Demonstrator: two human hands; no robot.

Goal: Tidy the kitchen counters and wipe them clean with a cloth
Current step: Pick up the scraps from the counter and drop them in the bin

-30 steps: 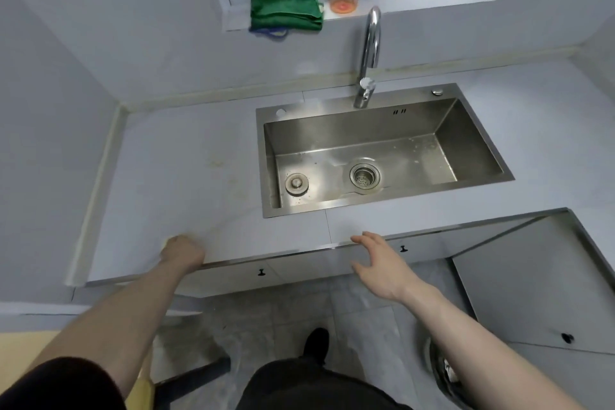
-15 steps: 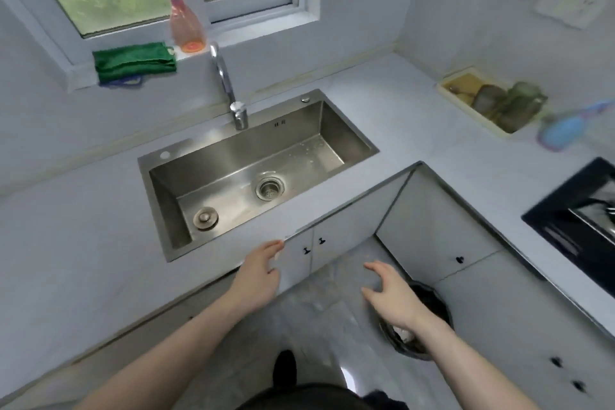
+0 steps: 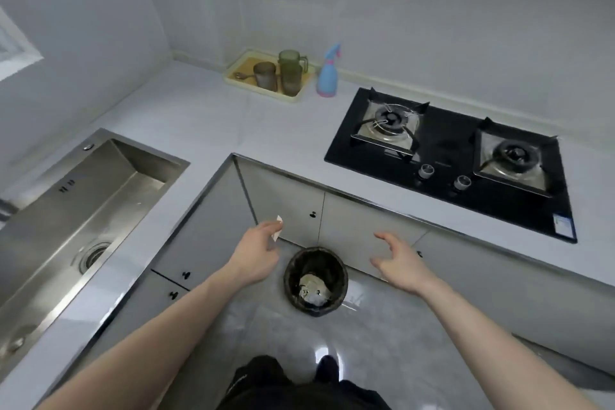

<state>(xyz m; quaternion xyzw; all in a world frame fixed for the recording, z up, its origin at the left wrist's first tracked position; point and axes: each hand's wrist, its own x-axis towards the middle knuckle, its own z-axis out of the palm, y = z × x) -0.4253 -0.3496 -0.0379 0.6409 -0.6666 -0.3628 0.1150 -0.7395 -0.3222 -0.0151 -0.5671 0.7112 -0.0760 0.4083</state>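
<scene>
Pinching a small white paper scrap [image 3: 279,229], left hand [image 3: 256,255] hovers just left of the round black-lined waste bin [image 3: 315,280]; right hand [image 3: 401,262] spread, empty. Tidying step; next, carry the scrap over the bin and release. Pale grey surface [image 3: 206,116] unwiped; no cloth in view.

The left hand [image 3: 256,255] pinches a small white scrap [image 3: 278,228] at its fingertips, above and left of the bin [image 3: 315,280], while the right hand [image 3: 399,265] hangs open-fingered beside it.

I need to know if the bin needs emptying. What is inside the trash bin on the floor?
The trash bin has a dark liner and holds some pale crumpled rubbish low down, well below the rim. What lies beneath that rubbish is covered.
</scene>
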